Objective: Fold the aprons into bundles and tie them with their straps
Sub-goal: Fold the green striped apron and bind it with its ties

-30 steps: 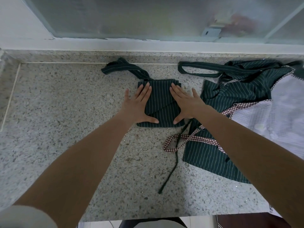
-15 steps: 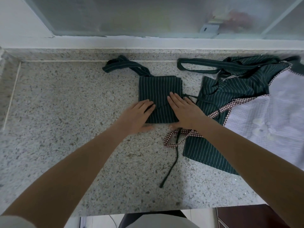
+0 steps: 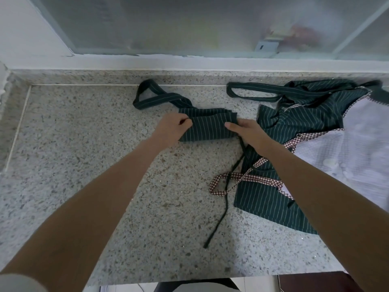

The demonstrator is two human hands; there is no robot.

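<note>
Where palms lay flat, both hands (image 3: 172, 128) now grip the folded apron (image 3: 208, 127).

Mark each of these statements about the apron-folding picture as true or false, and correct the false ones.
1. Both hands grip the folded green striped apron, the left hand at its left end and the right hand at its right end. True.
2. The folded apron is already tied round with its strap. False: its thin dark strap trails loose toward the near edge of the counter.
3. The wide looped strap lies on the counter beyond the bundle, to its left. True.
4. The pile of unfolded aprons lies to the left of the bundle. False: it lies to the right.
5. A red checked strap lies on the counter near the right forearm. True.
</note>
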